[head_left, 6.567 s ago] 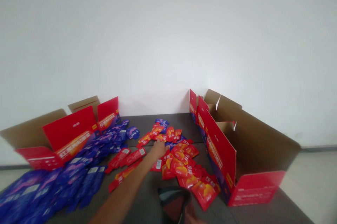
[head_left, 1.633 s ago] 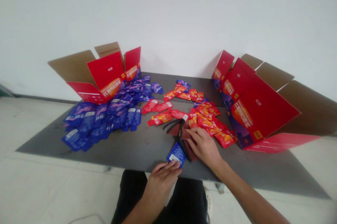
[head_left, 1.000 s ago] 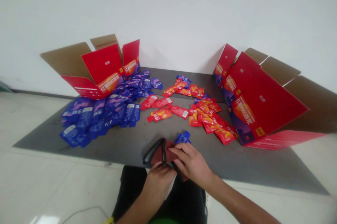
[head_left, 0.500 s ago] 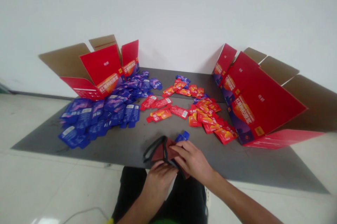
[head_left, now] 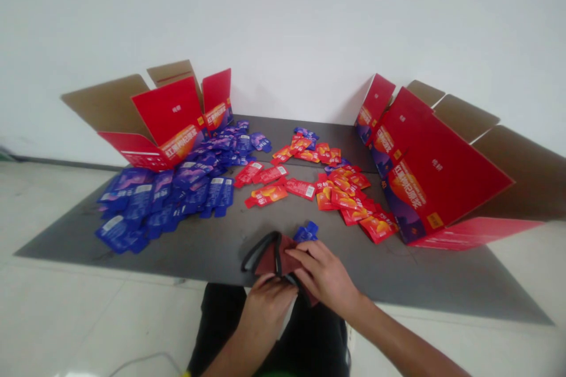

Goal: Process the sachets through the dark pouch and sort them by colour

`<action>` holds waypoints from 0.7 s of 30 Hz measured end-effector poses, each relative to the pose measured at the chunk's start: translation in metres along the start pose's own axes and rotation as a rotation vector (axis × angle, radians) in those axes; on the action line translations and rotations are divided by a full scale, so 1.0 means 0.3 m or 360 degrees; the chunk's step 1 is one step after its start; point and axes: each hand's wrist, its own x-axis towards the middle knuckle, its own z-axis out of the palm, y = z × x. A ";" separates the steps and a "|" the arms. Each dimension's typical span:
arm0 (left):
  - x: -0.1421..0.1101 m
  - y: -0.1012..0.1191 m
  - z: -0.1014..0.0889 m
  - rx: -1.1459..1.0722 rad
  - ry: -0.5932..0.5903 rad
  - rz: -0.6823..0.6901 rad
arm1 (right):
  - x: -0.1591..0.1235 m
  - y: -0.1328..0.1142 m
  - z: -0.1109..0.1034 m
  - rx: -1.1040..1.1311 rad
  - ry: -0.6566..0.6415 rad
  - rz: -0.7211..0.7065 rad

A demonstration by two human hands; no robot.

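Note:
A small maroon cloth pouch (head_left: 266, 260) with black edging and a black loop on its left is held between my two hands at the table's near edge. My left hand (head_left: 269, 301) is closed on its lower edge, fingertips partly hidden. My right hand (head_left: 326, 275) pinches its upper right side, thumb and fingers bent over the cloth. Something pale, too hidden to name, sticks out below my left hand. Just beyond my right fingers lies a blue sachet (head_left: 306, 232) on the grey table (head_left: 198, 253).
Blue sachets (head_left: 163, 194) are heaped at the left. Red and orange sachets (head_left: 347, 197) lie from the middle to the right, several single ones between. Open red cartons stand on both sides, a left carton (head_left: 170, 108) and a right carton (head_left: 442, 167), flaps spread. A white wall (head_left: 283, 35) rises behind.
Hardly anything differs. The hands and pouch sit slightly lower in view, and a little more of the blue sachet beyond my right hand shows.

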 end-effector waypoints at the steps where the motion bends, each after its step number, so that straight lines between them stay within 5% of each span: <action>1: 0.002 -0.001 -0.002 0.0003 -0.0008 0.0029 | 0.002 0.019 0.004 -0.0013 0.0009 0.0029; 6: 0.007 -0.008 -0.021 0.0041 -0.0017 0.0158 | 0.085 0.204 -0.065 -0.0314 0.0127 0.0206; 10: 0.034 0.003 -0.045 0.0035 -0.0038 0.0154 | 0.084 0.224 -0.146 -0.0387 0.0317 0.0258; 16: 0.230 0.032 -0.061 0.0164 -0.0177 -0.0173 | -0.131 0.140 -0.162 -0.0251 0.0884 0.0486; 21: 0.360 0.001 0.051 0.0407 -0.0167 -0.0376 | -0.322 0.142 -0.105 -0.0152 0.1081 0.0810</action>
